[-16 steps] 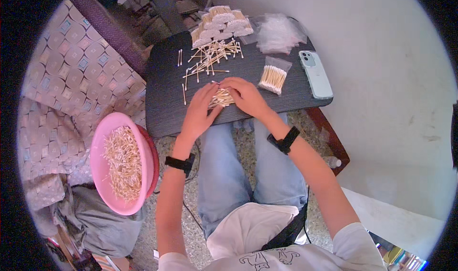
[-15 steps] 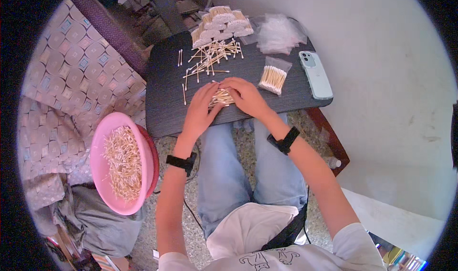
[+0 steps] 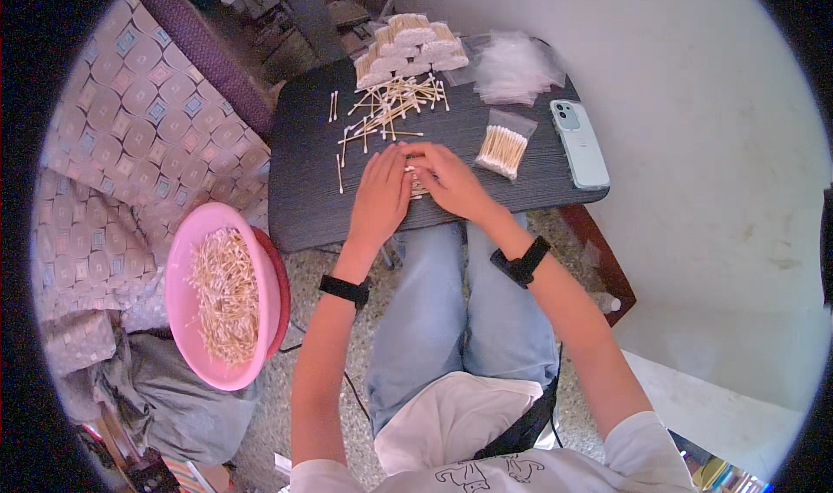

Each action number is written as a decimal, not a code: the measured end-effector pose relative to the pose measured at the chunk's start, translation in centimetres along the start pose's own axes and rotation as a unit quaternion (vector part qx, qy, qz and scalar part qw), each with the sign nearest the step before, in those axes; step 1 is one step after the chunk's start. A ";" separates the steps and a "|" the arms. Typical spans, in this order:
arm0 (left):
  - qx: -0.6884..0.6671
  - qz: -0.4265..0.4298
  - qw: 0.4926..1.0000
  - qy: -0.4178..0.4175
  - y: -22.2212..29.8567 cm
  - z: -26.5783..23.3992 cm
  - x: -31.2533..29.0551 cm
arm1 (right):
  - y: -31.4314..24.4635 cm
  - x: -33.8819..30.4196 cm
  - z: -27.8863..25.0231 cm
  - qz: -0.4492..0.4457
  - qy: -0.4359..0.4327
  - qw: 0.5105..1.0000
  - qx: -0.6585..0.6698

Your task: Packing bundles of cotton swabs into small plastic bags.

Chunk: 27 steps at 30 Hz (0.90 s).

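On the dark table, a small bunch of cotton swabs lies between my hands near the front edge. My left hand is laid over its left side, fingers together, hiding much of it. Around the far and right side curls my right hand, its fingertips meeting those of the left. Just beyond my hands is a loose heap of cotton swabs, with a few stray ones to its left. A clear bag filled with cotton swabs rests to the right of my right hand.
Several packed swab bags are stacked at the table's back. Beside them lies a pile of clear plastic bags. A pale phone is at the right edge. Left of the table stands a pink basin full of swabs.
My left hand has flattened and moved right over the bunch, so less of the swabs shows. My right hand stays curled round them. The whole view has shifted slightly.
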<state>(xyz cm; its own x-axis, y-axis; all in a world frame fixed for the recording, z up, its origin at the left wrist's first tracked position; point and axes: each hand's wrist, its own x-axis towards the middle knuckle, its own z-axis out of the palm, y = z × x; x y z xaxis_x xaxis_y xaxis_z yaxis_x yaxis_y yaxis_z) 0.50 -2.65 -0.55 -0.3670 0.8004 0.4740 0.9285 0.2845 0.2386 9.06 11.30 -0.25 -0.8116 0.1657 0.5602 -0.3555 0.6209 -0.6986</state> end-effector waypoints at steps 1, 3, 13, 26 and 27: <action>-0.013 -0.007 1.000 0.012 0.3 -0.1 0.2 | -0.1 0.0 -0.1 0.002 -0.001 1.000 -0.001; -0.015 -0.023 1.000 0.011 0.9 -0.5 0.4 | -0.4 -0.2 -0.1 0.112 0.028 0.981 0.155; -0.011 -0.022 0.997 0.070 1.0 -0.9 0.1 | -0.4 -0.1 -0.6 0.067 0.047 0.997 0.000; -0.090 -0.047 0.992 0.073 0.8 -0.7 0.5 | 0.2 0.0 -0.5 0.054 0.047 0.997 -0.019; -0.095 -0.040 0.992 0.079 0.8 -0.7 0.5 | 0.3 0.0 -0.5 0.059 0.055 0.997 -0.012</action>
<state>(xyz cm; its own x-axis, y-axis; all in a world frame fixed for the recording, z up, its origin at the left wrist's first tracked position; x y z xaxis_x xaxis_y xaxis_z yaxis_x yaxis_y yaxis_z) 1.03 -2.32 0.46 -0.4565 0.6823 0.5711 0.8747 0.2268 0.4283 9.20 11.87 -0.30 -0.7907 0.3217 0.5208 -0.2477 0.6099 -0.7528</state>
